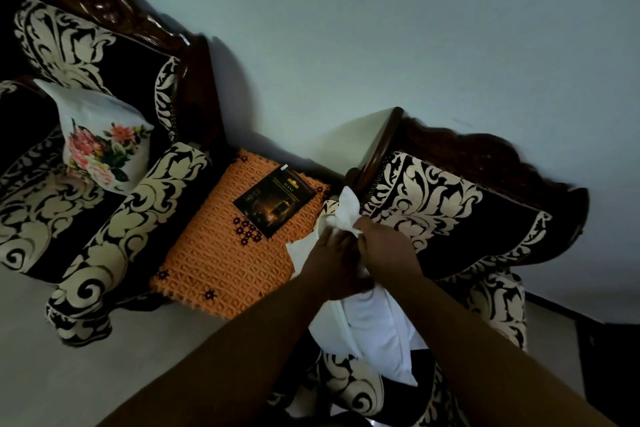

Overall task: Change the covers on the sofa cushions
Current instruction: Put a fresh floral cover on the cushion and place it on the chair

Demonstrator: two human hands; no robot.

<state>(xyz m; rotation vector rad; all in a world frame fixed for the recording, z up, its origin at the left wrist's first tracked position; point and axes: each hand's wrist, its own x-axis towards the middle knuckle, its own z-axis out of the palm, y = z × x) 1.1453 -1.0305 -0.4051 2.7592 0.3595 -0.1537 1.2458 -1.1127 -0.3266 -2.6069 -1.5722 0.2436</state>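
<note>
1. While both forearms reach in from 6 o'clock, the person's left hand [327,260] and right hand [388,246] meet just right of centre, at about 4 o'clock from the middle of the view.
2. Both hands grip a white cushion cover [341,215]; fingers of each are curled round bunched fabric, w/ a twisted tuft sticking up past the knuckles toward 11 o'clock.
3. Below the hands, at 5 o'clock, a white cushion [374,333] hangs down between the forearms. Cover looks gathered at its top end; can't tell how far it's on or off.
4. Behind the hands, at 3 o'clock, stands an armchair [450,218] in black fabric w/ cream leaf scrolls and a dark carved wood frame. The white cloth tuft overlaps its near arm.
5. At 9 o'clock sits a matching sofa [114,55], same black-and-cream pattern, carved wood top rail.
6. On that sofa's seat leans a floral cushion [104,135]: white cover w/ pink and orange flowers, tilted, corner up toward 11 o'clock.
7. Between sofa and armchair, at centre, is a low surface under an orange crochet cloth [221,253] w/ small dark flower motifs.
8. On the orange cloth, toward 1 o'clock of it, lies a dark flat packet [277,201] w/ gold print; one word reads "SCENT", rest too small.
9. A pale wall [381,28] fills the top half, 10 to 2 o'clock. Room is dim.
</note>
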